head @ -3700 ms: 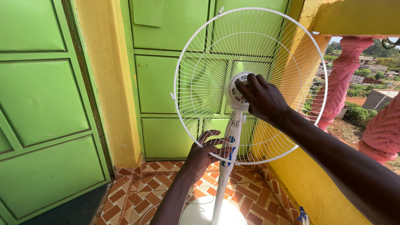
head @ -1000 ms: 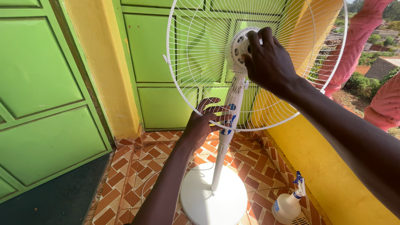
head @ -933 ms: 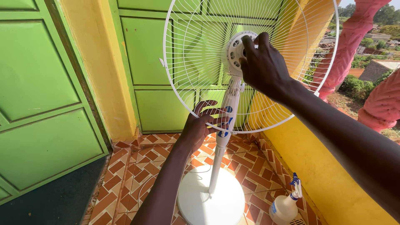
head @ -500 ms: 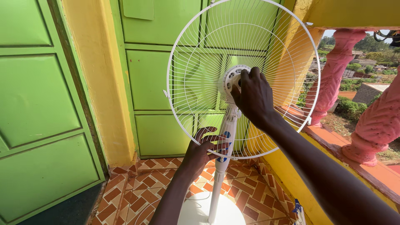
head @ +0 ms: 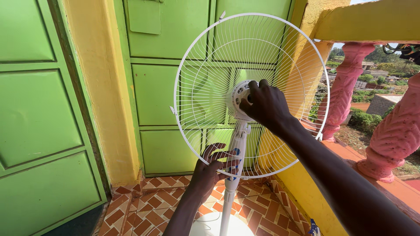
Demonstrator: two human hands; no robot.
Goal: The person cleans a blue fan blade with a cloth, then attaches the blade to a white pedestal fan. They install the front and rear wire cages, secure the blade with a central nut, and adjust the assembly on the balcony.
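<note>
Seen from above: right hand (head: 264, 105) closed over the round hub (head: 243, 96) at the centre of a white wire fan guard (head: 205, 87), fingers (head: 251, 87) curled onto the hub's face. Lower down, left hand (head: 210, 168) wrapped around the white fan pole (head: 232, 175) just under the guard's bottom rim, fingertips lying across the pole's blue-marked control panel. Round white base (head: 210, 227) partly visible at the near edge, standing on a floor of orange and brown patterned tiles (head: 144, 205). Behind, green panelled doors (head: 43, 109) set in a yellow wall (head: 98, 87); to the right, pink balusters (head: 393, 135) and trees and rooftops beyond.
</note>
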